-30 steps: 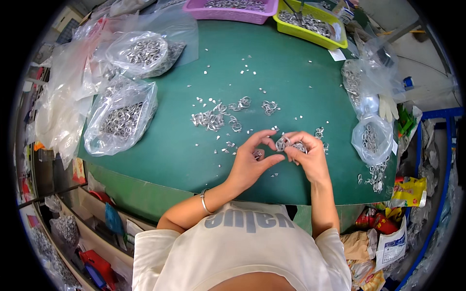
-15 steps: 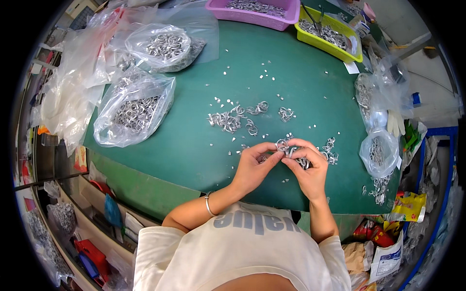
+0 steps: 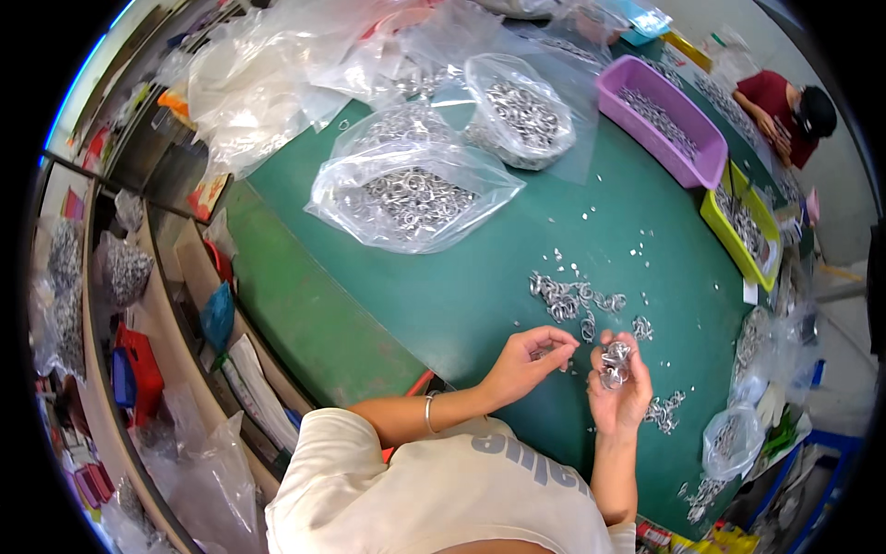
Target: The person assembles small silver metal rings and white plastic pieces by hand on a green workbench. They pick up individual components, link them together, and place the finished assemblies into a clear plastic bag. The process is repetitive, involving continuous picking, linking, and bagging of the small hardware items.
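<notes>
My right hand (image 3: 620, 399) is turned palm up with its fingers curled around several silvery metal rings (image 3: 615, 365). To its left, a small gap away, my left hand (image 3: 528, 366) has thumb and fingers drawn together in a pinch. Whatever sits between those fingertips, if anything, is too small to make out. Just beyond the hands lies a loose pile of metal rings (image 3: 558, 297) on the green tabletop (image 3: 434, 295). A smaller ring cluster (image 3: 642, 328) lies beyond my right hand, and another ring cluster (image 3: 664, 412) lies beside its wrist.
Two open plastic bags of rings, one nearer (image 3: 415, 203) and one farther (image 3: 524, 120), stand at the back. A purple basket (image 3: 678, 157) and a yellow-green basket (image 3: 738, 245) hold metal pieces at the right. A person (image 3: 780, 106) works beyond them. Wooden shelving (image 3: 166, 305) runs along the left.
The view has swung toward the left, bringing another person into sight at the far right. My hands, earlier together at one ring, are now apart, with the rings in my right hand.
</notes>
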A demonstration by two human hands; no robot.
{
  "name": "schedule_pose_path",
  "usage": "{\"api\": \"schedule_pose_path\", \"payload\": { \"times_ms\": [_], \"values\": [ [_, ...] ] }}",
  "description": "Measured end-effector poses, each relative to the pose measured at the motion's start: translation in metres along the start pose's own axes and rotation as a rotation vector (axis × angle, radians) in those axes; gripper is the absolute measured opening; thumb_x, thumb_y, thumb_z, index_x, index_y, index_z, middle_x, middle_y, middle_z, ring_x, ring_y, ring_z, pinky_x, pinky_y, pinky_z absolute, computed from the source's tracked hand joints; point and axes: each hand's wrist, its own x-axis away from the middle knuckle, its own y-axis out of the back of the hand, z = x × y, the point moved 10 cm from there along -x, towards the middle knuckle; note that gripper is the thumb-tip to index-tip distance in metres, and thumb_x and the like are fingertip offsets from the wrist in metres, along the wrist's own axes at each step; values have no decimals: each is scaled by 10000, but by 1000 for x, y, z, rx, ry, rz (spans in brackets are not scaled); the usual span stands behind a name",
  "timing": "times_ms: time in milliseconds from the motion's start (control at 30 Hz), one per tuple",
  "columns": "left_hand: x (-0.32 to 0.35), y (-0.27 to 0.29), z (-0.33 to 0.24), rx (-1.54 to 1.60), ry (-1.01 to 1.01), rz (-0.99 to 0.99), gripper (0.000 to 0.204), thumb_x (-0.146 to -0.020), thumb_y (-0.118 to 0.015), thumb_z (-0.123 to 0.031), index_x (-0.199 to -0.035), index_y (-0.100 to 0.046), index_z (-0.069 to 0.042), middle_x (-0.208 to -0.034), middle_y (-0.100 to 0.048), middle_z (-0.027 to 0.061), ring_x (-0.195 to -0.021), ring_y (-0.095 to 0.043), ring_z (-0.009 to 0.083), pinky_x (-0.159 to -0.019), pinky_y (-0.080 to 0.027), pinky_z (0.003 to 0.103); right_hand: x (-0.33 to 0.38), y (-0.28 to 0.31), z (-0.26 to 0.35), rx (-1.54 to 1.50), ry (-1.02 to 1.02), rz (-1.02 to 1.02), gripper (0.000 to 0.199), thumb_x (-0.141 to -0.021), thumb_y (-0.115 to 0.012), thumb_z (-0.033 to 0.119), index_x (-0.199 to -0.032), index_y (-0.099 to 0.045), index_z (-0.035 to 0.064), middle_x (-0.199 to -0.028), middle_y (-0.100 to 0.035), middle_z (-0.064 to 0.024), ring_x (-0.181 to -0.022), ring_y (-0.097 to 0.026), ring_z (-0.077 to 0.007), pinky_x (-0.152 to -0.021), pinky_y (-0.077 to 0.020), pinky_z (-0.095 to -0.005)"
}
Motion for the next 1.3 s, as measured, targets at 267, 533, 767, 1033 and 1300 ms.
{"api": "schedule_pose_path", "payload": {
  "times_ms": [267, 533, 767, 1033, 1300],
  "values": [
    [12, 43, 31, 44, 115, -113, 182, -927, -523, -179, -1019, -606, -46, -755, -555, -17, -544, -411, 20, -458, -321, 164, -27, -19, -84, -94, -522, -44, 225, -915, -517, 212, -1082, -539, 64, -1042, -583, -137, -903, -608, -244, -672, -508, -323],
    [16, 45, 6, 65, 80, -123, 174, -936, -500, -152, -1024, -602, -42, -761, -550, -7, -530, -383, 26, -469, -316, 167, -179, -178, -18, 169, -174, 237, 734, -893, -561, 286, -1369, -114, -50, -1344, -259, -273, -1250, -324, -351, -1083, -259, -463],
    [19, 59, 18, 56, 84, -160, 168, -931, -506, -153, -1019, -605, -49, -743, -550, -19, -526, -371, 13, -455, -296, 165, -156, -140, -1, 579, -73, 210, 387, -900, -531, 130, -1232, -445, -49, -1269, -436, -175, -1184, -427, -269, -1007, -357, -387],
    [6, 33, 22, -52, 120, -58, 144, -910, -516, -78, -997, -619, -28, -735, -558, -8, -522, -384, 13, -440, -295, 157, 20, 19, 130, 1106, 230, -129, 372, -783, -666, 54, -1134, -558, -6, -1060, -619, -86, -1023, -559, -173, -903, -421, -317],
    [4, -41, 48, -269, 178, 206, 147, -908, -539, -110, -1008, -629, -51, -729, -566, -23, -520, -383, -4, -440, -281, 154, 108, 119, 130, 1860, 422, -546, 481, -634, -746, 2, -1086, -588, 56, -1235, -447, -133, -954, -533, -300, -818, -466, -370]
  ]
}}
